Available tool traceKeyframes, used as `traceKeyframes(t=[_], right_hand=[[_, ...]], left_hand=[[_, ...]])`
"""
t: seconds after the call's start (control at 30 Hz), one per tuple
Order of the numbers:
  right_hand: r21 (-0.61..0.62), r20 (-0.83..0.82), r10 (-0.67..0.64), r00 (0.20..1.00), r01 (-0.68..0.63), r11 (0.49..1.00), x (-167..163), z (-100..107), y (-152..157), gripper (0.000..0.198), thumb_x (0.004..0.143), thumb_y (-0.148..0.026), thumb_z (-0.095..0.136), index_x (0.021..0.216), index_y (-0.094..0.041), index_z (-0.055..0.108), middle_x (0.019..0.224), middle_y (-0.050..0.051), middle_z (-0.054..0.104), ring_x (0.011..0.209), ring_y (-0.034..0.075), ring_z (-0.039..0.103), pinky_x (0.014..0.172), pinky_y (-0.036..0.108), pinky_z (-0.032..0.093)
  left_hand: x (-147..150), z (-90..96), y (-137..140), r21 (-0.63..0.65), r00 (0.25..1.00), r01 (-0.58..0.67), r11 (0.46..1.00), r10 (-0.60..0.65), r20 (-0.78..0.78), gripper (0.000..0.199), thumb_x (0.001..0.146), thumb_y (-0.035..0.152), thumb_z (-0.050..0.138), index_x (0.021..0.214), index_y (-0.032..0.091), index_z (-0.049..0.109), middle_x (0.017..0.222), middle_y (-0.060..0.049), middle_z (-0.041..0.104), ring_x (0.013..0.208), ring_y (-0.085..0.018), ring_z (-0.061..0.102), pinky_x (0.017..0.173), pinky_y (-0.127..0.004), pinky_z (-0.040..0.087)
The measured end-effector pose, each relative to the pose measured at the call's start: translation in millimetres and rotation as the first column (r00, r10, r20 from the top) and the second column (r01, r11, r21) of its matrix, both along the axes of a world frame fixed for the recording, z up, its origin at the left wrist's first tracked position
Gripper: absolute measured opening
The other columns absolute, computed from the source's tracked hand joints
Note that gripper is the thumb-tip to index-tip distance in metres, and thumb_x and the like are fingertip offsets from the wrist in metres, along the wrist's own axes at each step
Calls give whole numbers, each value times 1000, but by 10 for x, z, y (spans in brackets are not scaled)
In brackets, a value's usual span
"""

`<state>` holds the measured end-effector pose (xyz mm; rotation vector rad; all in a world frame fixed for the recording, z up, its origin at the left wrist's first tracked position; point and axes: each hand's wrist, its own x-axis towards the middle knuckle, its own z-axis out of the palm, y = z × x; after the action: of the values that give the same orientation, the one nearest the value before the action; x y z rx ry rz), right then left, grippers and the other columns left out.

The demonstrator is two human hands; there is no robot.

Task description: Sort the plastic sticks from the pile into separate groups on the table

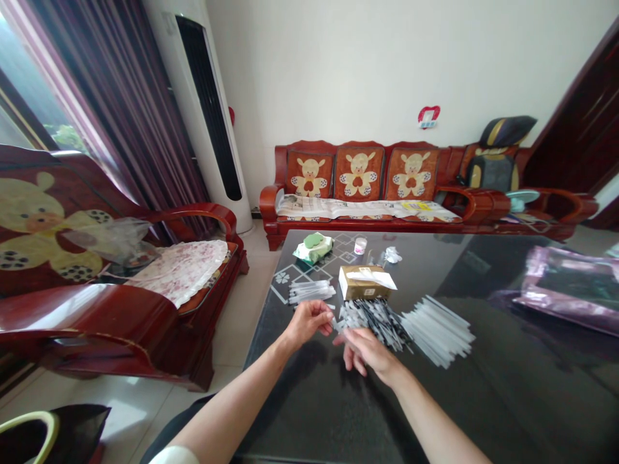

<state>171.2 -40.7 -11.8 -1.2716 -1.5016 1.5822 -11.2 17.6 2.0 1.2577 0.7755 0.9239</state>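
R hand [363,352], fingers apart, is nearer the dark sticks [383,323]: approx. 2 o'clock, long axis mostly 11-to-5. L hand [308,320], fingers together; can't tell on what.

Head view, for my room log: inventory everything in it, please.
Table: 1, black, centre
Mixed sticks: 1 pile, black-white, table middle
Pale sticks: 2 piles, whitish, flanking those
Tissue box: 1, gold, behind mixed sticks
Wipes pack: 1, green, far table
Tub: 1, white, far table
Package: 1, purple, table right
Sofa: 1, maroon, behind table
Armchair: 1, maroon, left
Air conditioner: 1, white, back left
Curtain: 1, purple, left
Left hand, right hand: 2, bare, over table
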Motion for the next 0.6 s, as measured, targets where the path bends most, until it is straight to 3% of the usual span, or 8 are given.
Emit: traceKeyframes(t=[0.1, 0.2, 0.23, 0.3, 0.4, 0.5, 0.57, 0.6], right_hand=[[-97, -140, 30, 990, -44, 994, 8, 1, -9, 52, 85, -61, 42, 94, -13, 58, 54, 1, 61, 30, 5, 32, 32, 19, 17], [-86, -119, -19, 993, 9, 996, -21, 37, -6, 44, 85, -59, 45, 83, -16, 57, 45, -8, 43, 32, 4, 19, 34, 20, 13], [-26, -70, -38, 997, 37, 999, -34, 53, -3, 42, 87, -56, 44, 78, -17, 56, 44, -8, 37, 34, 5, 19, 35, 21, 14], [210, 93, -88, 992, 67, 975, -56, 84, 2, 39, 90, -50, 42, 69, -19, 54, 46, -5, 38, 39, 8, 30, 41, 23, 22], [555, 378, -250, 891, -1, 832, -76, 107, -7, 37, 92, -41, 41, 63, -21, 53, 55, 1, 51, 54, 14, 48, 55, 28, 32], [647, 488, -375, 788, -38, 762, -89, 97, -27, 32, 93, -39, 42, 70, -23, 57, 63, 5, 59, 59, 17, 54, 59, 31, 33], [624, 455, -363, 813, -1, 781, -94, 84, -34, 32, 92, -40, 43, 68, -23, 57, 62, 5, 60, 60, 17, 55, 58, 30, 35], [571, 416, -321, 851, 30, 821, -94, 78, -33, 34, 91, -41, 43, 66, -22, 56, 59, 4, 60, 57, 16, 55, 55, 29, 35]], left_hand=[[3, 4, -8, 26, 999, 53, 998, -53, 9, 38, 69, 47, 75, 79, 12, 64, 58, -4, 65, 49, -13, 61, 52, -25, 51], [5, 2, -7, -6, 1000, 27, 1000, -27, 5, 39, 68, 47, 76, 78, 11, 63, 58, -5, 65, 49, -14, 61, 51, -25, 52], [6, 1, -6, -26, 1000, -1, 1000, 0, -2, 39, 67, 46, 76, 76, 11, 63, 58, -5, 65, 49, -14, 62, 50, -25, 51], [15, -4, -6, -73, 998, -65, 995, 64, -13, 38, 65, 44, 79, 73, 11, 62, 57, -6, 65, 48, -14, 62, 48, -25, 51], [39, -24, -14, -149, 990, -143, 978, 142, -20, 37, 62, 41, 81, 69, 11, 61, 54, -6, 65, 46, -14, 61, 45, -24, 50], [52, -45, -20, -189, 983, -181, 965, 180, -26, 35, 63, 40, 81, 68, 11, 61, 53, -6, 64, 46, -14, 61, 45, -24, 50], [44, -44, -17, -168, 985, -172, 971, 168, -39, 36, 64, 42, 79, 68, 11, 61, 53, -6, 64, 46, -15, 61, 45, -24, 50], [34, -37, -16, -144, 988, -150, 978, 145, -45, 36, 65, 43, 78, 69, 12, 60, 54, -6, 64, 46, -15, 61, 44, -25, 50]])
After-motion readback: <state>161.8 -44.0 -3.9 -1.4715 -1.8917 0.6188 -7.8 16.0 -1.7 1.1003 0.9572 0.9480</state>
